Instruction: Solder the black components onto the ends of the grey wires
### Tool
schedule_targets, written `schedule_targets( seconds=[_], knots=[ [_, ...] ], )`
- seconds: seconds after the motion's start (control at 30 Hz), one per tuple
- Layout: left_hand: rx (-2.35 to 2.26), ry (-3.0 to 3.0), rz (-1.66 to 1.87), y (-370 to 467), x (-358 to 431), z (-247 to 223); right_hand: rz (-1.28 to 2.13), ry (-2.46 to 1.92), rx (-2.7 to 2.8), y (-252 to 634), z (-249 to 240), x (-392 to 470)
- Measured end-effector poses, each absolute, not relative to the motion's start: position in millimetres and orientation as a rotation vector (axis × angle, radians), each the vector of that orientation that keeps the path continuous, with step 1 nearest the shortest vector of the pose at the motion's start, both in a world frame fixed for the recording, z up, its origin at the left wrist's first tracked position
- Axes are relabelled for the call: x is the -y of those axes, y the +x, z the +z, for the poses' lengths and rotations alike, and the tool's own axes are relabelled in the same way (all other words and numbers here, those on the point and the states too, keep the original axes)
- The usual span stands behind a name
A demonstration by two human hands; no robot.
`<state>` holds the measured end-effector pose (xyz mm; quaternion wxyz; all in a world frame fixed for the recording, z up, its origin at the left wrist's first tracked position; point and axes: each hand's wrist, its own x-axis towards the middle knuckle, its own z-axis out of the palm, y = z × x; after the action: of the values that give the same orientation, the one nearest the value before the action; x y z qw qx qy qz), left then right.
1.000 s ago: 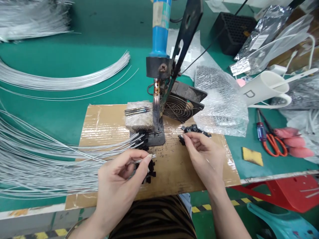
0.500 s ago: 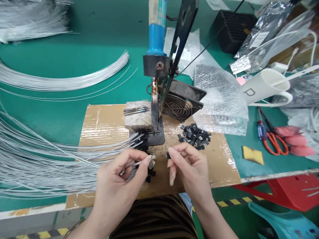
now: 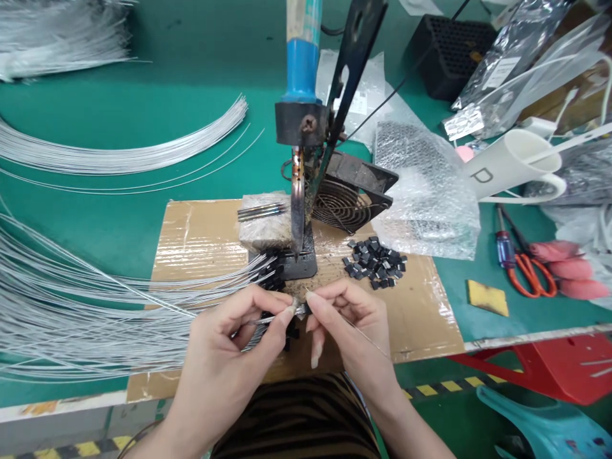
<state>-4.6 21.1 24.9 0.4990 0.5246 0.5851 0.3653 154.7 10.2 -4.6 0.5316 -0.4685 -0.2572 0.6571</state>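
Beyond our fingers a green worktop (image 3: 176, 102) is stretching away, and a cardboard sheet (image 3: 415, 312) is lying under our hands. With the fingers of our left hand (image 3: 229, 344) we are pinching a few pale wires (image 3: 262, 320) near their ends, thumb and forefinger closed narrowly. With the fingers of our right hand (image 3: 354, 325) we are gripping a small black connector (image 3: 306, 310), which is facing those ends just right of the left thumb; whether they are touching we cannot tell. A thin strand (image 3: 370, 339) is running across the right hand. Beyond the left fingers a soldering iron (image 3: 301, 71) is pointing down, a pile of black pieces (image 3: 375, 262) is lying beyond and right of the right fingers, and a wire bundle (image 3: 95, 299) is spreading to the left.

As we judge it, we are matching wire ends to connector. We are doing this well if we are leaving short, even ends past the left thumb and holding the connector level and square to them. Dragging wires could be tugging at our grip, so we are wise to be leaving slack, and to be minding the iron, which may be hot.
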Motion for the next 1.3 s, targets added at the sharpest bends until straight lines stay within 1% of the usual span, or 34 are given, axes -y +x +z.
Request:
schedule_targets(
  seconds=[0.47, 0.57, 0.73, 0.93, 1.1, 1.3],
  knots=[
    [-1.451, 1.13, 0.846, -2, -18, 31, 1.6, -1.087, 0.585, 154, -5, -10],
    [-1.477, 1.076, 0.851, 1, -19, 34, 1.558, -1.097, 0.6, 152, -7, -9],
    [-1.415, 1.163, 0.843, -1, -21, 28, 1.481, -1.137, 0.651, 150, -8, -6],
    [-1.439, 1.202, 0.868, -2, -23, 20, 1.229, -1.245, 0.986, 158, -10, 1],
    [-1.445, 1.205, 0.89, 1, -30, 18, 1.202, -1.293, 1.067, 162, -12, 4],
    [-1.49, 1.23, 0.888, 2, -43, 20, 1.074, -1.402, 1.168, 167, -10, 0]
  ],
)
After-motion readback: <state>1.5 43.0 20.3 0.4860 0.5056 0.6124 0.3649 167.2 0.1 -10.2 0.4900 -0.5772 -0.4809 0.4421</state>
